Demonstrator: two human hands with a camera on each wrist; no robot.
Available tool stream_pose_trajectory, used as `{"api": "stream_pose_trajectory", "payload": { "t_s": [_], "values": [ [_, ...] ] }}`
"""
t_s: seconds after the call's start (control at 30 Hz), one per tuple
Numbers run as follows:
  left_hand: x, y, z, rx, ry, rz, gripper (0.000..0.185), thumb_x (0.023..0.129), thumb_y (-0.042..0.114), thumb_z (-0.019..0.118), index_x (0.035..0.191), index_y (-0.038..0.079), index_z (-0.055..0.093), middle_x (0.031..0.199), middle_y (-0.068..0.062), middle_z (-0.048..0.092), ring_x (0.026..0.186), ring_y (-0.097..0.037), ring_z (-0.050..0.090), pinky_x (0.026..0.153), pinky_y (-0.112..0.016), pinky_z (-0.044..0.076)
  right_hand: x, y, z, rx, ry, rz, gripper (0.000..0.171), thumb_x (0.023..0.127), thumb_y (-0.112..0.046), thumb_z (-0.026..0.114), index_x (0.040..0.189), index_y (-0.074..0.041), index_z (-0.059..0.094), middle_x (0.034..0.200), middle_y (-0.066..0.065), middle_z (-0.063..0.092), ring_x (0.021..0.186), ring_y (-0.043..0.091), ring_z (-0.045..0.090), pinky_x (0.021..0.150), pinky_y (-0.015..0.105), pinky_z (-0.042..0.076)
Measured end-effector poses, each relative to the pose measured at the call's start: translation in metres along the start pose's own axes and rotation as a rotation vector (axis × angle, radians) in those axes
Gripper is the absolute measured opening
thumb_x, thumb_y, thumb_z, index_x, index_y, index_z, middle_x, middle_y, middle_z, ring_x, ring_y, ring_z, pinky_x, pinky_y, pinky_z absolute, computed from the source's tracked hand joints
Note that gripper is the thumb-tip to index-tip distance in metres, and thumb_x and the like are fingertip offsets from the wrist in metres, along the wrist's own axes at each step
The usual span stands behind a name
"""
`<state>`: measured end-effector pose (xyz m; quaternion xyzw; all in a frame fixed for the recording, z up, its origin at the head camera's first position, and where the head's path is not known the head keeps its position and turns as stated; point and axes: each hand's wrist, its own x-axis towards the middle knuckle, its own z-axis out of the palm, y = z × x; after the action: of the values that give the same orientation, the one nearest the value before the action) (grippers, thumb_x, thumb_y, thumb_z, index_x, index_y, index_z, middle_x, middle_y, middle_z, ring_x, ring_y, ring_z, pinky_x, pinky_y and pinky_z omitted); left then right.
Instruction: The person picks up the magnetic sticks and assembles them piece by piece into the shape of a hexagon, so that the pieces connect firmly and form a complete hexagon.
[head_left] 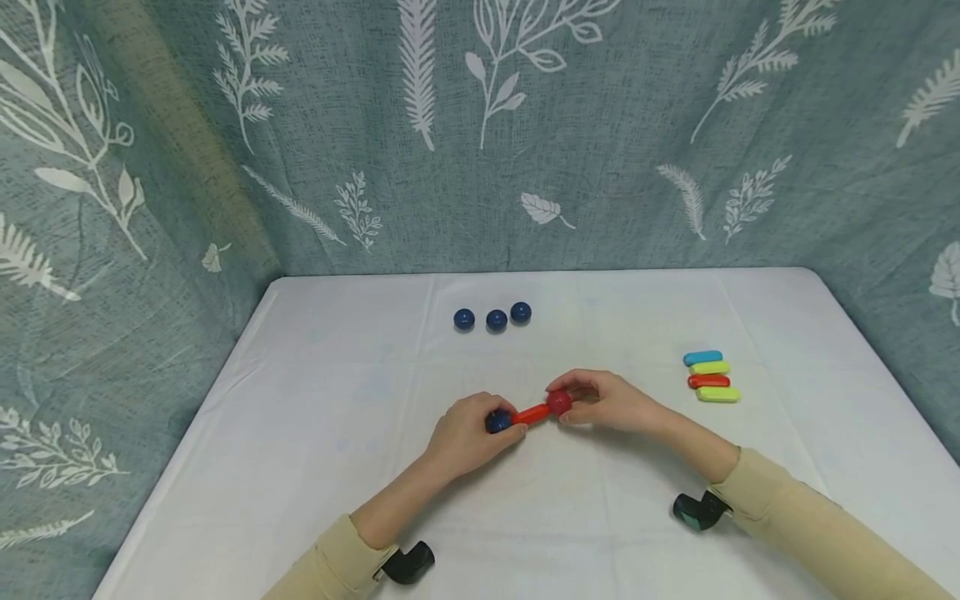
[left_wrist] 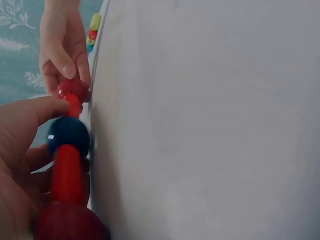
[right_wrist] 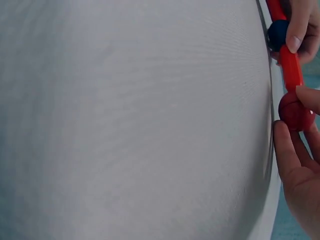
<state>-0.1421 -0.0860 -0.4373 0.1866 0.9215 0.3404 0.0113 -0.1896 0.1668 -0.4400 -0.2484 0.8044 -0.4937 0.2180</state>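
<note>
Cloth-covered surface (head_left: 315, 433) carries everything, with both hands meeting at its middle. Left hand (head_left: 465, 433) pinches a dark blue ball (head_left: 497, 422) to steady one end of a short red rod (head_left: 532, 413), while right hand (head_left: 607, 402) grips a red ball (head_left: 558, 403) in its fingertips at the rod's other end, so the chain stays in line. Four coloured rods (head_left: 711, 377) lie stacked at the right; three spare blue balls (head_left: 495, 317) wait in a row behind.
</note>
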Motion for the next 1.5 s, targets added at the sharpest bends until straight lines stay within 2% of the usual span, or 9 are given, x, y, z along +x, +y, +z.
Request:
{"api": "stream_pose_trajectory", "payload": {
  "t_s": [0.2,0.57,0.8,0.93,1.1,1.17,1.27,1.37,1.5],
  "values": [
    [0.011,0.013,0.003,0.028,-0.005,0.053,0.022,0.085,0.030,0.075,0.097,0.012,0.073,0.080,0.005,0.063,0.071,-0.011,0.054,0.062,-0.025,0.045,-0.002,-0.001,0.003,-0.047,0.024,0.003,0.041,0.087,-0.013,0.073,0.126,-0.004,0.060,0.120,0.011,0.064,0.109,0.025,0.060,0.092,0.036,0.050],
    [0.027,0.029,0.016,-0.004,-0.063,-0.052,0.034,0.089,0.038,0.068,0.107,0.010,0.071,0.083,0.003,0.062,0.075,-0.013,0.054,0.060,-0.027,0.043,-0.001,-0.004,0.005,-0.057,0.051,0.029,0.042,0.084,-0.012,0.076,0.123,-0.006,0.062,0.113,0.005,0.064,0.101,0.021,0.060,0.085,0.027,0.052],
    [0.028,0.031,0.019,-0.019,-0.065,-0.059,0.032,0.088,0.039,0.069,0.105,0.012,0.072,0.082,0.004,0.061,0.074,-0.012,0.053,0.058,-0.026,0.041,-0.007,-0.006,-0.003,-0.072,0.068,0.073,0.040,0.085,-0.016,0.076,0.121,-0.006,0.062,0.102,0.001,0.066,0.096,0.018,0.060,0.084,0.028,0.051],
    [0.027,0.029,0.020,-0.026,-0.062,-0.059,0.033,0.088,0.040,0.069,0.106,0.012,0.072,0.083,0.005,0.061,0.076,-0.012,0.053,0.061,-0.026,0.042,-0.018,-0.003,-0.022,-0.162,0.140,0.054,0.031,0.088,-0.013,0.072,0.118,-0.007,0.065,0.102,0.002,0.066,0.096,0.019,0.060,0.083,0.032,0.051],
    [0.026,0.024,0.020,-0.036,-0.068,-0.045,0.033,0.088,0.040,0.070,0.107,0.013,0.071,0.086,0.005,0.063,0.078,-0.012,0.054,0.065,-0.026,0.044,-0.041,0.004,-0.059,-0.399,0.342,0.013,0.023,0.091,-0.007,0.067,0.113,-0.002,0.067,0.109,0.012,0.066,0.099,0.028,0.060,0.084,0.042,0.052],
    [0.025,0.021,0.020,-0.041,-0.072,-0.036,0.033,0.088,0.040,0.070,0.107,0.013,0.070,0.086,0.005,0.062,0.079,-0.012,0.054,0.067,-0.026,0.044,-0.051,0.007,-0.075,-0.473,0.414,0.043,0.023,0.091,-0.007,0.066,0.113,0.000,0.067,0.112,0.019,0.064,0.102,0.036,0.059,0.084,0.048,0.051],
    [0.024,0.019,0.018,-0.054,-0.081,-0.028,0.032,0.088,0.038,0.071,0.108,0.012,0.070,0.086,0.006,0.062,0.079,-0.012,0.054,0.067,-0.026,0.044,-0.064,0.011,-0.094,-0.541,0.463,0.148,0.027,0.092,-0.011,0.066,0.115,0.003,0.066,0.120,0.028,0.059,0.109,0.045,0.054,0.088,0.058,0.045],
    [0.022,0.017,0.017,-0.065,-0.091,-0.020,0.030,0.087,0.036,0.072,0.107,0.013,0.070,0.085,0.007,0.061,0.078,-0.012,0.053,0.067,-0.025,0.043,-0.071,0.015,-0.107,-0.550,0.440,0.265,0.033,0.093,-0.016,0.065,0.118,0.005,0.064,0.126,0.033,0.054,0.112,0.049,0.049,0.090,0.062,0.040],
    [0.022,0.016,0.016,-0.071,-0.101,-0.004,0.030,0.087,0.035,0.073,0.107,0.013,0.070,0.085,0.007,0.061,0.078,-0.011,0.053,0.067,-0.025,0.043,-0.072,0.023,-0.114,-0.524,0.396,0.365,0.038,0.093,-0.021,0.065,0.119,0.006,0.063,0.123,0.032,0.054,0.108,0.046,0.050,0.089,0.060,0.042]
  ]
}}
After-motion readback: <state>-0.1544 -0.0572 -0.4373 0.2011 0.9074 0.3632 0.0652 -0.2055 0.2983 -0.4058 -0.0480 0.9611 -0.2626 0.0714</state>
